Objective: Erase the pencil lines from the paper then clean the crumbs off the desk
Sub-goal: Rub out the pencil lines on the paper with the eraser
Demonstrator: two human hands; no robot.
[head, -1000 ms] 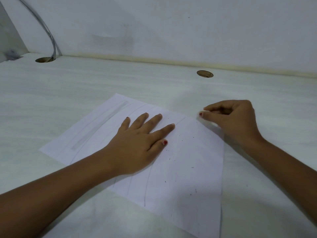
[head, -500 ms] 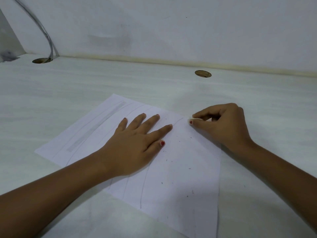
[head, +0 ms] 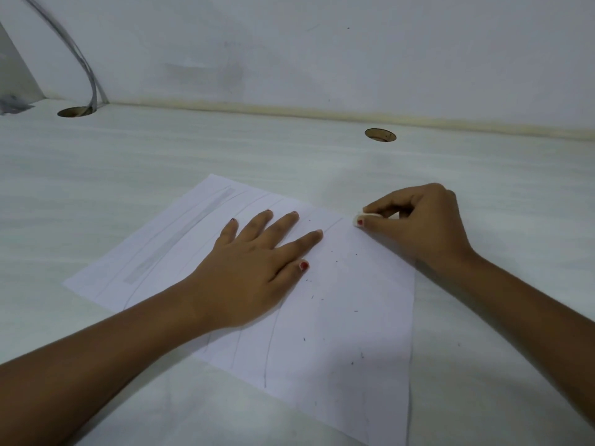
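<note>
While my left hand [head: 254,268] lies spread and flat on the paper [head: 338,317], pinning it to the desk [head: 128,175], my right hand [head: 415,223] pinches a small white eraser [head: 362,217] between thumb and fingertips at the sheet's far edge, just beyond the left index fingertip. The sheet is my landmark: it sits skewed on the desk, well short of the round cable hole [head: 380,135] behind it. Several pencil lines [head: 269,346] run the length of the paper, some passing under the left palm, and I judge the erasing to be only partly done, since the strip nearer the right hand looks mostly clean while the lines on the other side of the left hand are plainly there. Dark crumbs [head: 335,297] are scattered over the cleaner part of the sheet (a few specks seem to lie on the desk beside its right edge too). To do this step well I would rub in short strokes along the line, pulling away from the pinning hand so the paper stays taut and does not buckle or tear. I would shift the left hand off any line before working it. Crumbs can wait until the lines are gone.
</note>
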